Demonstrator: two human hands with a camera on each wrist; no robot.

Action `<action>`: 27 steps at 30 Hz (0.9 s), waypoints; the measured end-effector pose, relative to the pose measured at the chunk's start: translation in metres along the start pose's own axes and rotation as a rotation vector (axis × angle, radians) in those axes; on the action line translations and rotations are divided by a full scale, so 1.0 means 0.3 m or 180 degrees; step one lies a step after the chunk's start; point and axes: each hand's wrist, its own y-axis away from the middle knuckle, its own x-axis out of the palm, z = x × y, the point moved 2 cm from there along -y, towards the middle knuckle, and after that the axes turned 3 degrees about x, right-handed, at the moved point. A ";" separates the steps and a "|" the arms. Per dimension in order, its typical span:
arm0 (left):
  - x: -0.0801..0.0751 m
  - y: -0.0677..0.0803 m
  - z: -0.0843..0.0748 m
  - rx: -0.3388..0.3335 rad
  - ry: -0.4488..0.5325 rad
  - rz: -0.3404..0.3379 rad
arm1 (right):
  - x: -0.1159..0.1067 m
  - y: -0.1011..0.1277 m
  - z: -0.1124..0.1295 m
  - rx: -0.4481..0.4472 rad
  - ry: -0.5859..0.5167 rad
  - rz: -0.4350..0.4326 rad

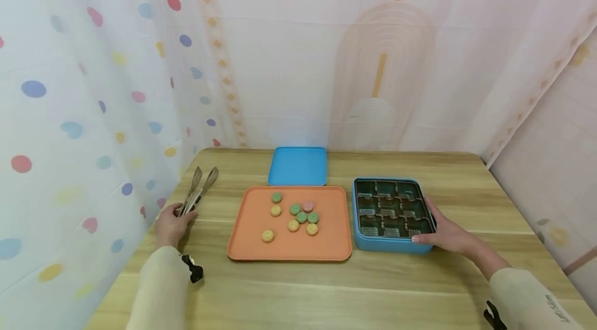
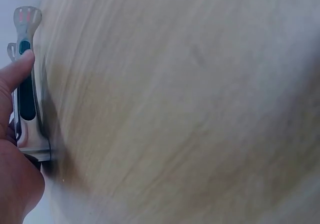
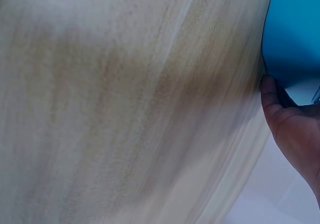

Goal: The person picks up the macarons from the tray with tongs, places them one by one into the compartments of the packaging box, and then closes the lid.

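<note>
Lying along the table's [image 1: 326, 288] left edge, the tongs [image 1: 198, 192] are being grasped at their handle end by the left hand [image 1: 170, 226], their two arms stretching away beyond the fingers and spreading apart towards the tips. In the left wrist view the thumb [image 2: 17, 69] is pressing along the tongs' [image 2: 26, 89] dark grip while the rest of the hand is wrapping the handle from below; the other fingers are hiding behind it.

The right hand [image 1: 445, 234] is lying against the near right corner of the blue box [image 1: 392, 211], fingers straight along its front wall and thumb running up its right side, so it is touching the box rather than clenching it. The right wrist view is showing the thumb [image 3: 270, 97] pressing on the box's [image 3: 292, 34] blue wall, with blurred wood filling the rest.

Between the two hands an orange tray [image 1: 289, 247] is sitting, carrying a loose cluster of small round cookies [image 1: 300, 216], well clear of either set of fingers. A blue lid [image 1: 297, 166] is lying just beyond the tray, touching its far rim. The box's compartments are standing just past the right fingertips.
</note>
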 end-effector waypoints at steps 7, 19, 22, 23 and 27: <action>-0.004 -0.007 0.023 0.0113 -0.0159 -0.0072 | 0.004 -0.010 -0.002 -0.0005 -0.0006 -0.0007; 0.011 -0.018 0.026 0.0150 -0.0201 -0.0073 | 0.002 0.001 -0.013 -0.0027 -0.0141 -0.0040; 0.007 -0.025 0.024 0.0226 -0.0192 -0.0056 | -0.001 -0.001 -0.010 -0.0025 -0.0169 -0.0044; 0.004 -0.027 0.024 0.0254 -0.0195 -0.0050 | -0.001 -0.003 -0.009 -0.0032 -0.0183 -0.0039; -0.010 -0.028 0.020 0.0358 -0.0275 -0.0001 | 0.001 -0.007 -0.008 -0.0013 -0.0172 -0.0033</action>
